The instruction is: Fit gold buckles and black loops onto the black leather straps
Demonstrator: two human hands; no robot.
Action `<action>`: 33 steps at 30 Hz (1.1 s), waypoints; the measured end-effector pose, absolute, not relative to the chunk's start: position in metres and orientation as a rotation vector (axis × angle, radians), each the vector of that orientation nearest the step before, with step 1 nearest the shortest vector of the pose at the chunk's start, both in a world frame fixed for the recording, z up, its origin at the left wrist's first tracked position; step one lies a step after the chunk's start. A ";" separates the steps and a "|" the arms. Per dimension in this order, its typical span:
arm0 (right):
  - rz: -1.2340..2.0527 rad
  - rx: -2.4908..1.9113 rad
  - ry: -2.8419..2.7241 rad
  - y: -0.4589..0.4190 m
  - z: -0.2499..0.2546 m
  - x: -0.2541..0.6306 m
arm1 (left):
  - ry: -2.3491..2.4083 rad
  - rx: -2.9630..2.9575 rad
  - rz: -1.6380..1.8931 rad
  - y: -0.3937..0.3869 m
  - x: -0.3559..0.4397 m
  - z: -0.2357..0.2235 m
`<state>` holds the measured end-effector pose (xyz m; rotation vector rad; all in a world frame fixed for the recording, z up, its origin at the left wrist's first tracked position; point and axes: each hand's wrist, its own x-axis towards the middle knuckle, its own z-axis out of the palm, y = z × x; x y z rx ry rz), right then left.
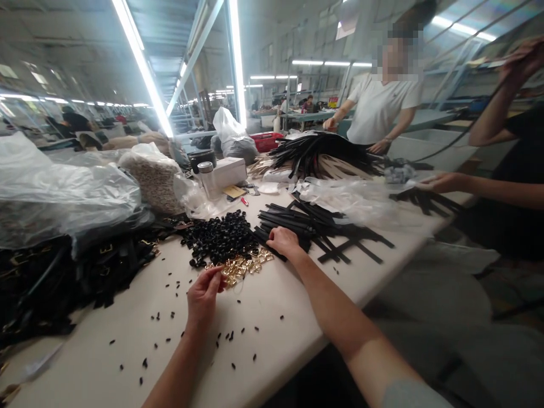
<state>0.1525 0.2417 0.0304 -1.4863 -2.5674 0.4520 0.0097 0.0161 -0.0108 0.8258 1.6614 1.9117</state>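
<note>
My left hand [204,293] rests on the white table [127,362], its fingers pinched together at the near edge of a small heap of gold metal buckles [243,265]; what it pinches is too small to name. My right hand [284,241] reaches over the buckles to a stack of black straps [297,222], fingers curled down onto the strap ends. Just behind the buckles lies a pile of black loops [221,237].
Small black bits [232,335] are scattered over the near tabletop. Black belts with buckles [63,272] and plastic bags [63,187] fill the left. A white box [229,170] and a jar [207,178] stand behind. A person's arm [476,184] reaches in right; another person [382,107] stands opposite.
</note>
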 end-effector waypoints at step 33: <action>2.014 -0.268 -2.265 0.165 0.030 0.135 | 1.511 0.609 1.902 0.019 0.017 0.006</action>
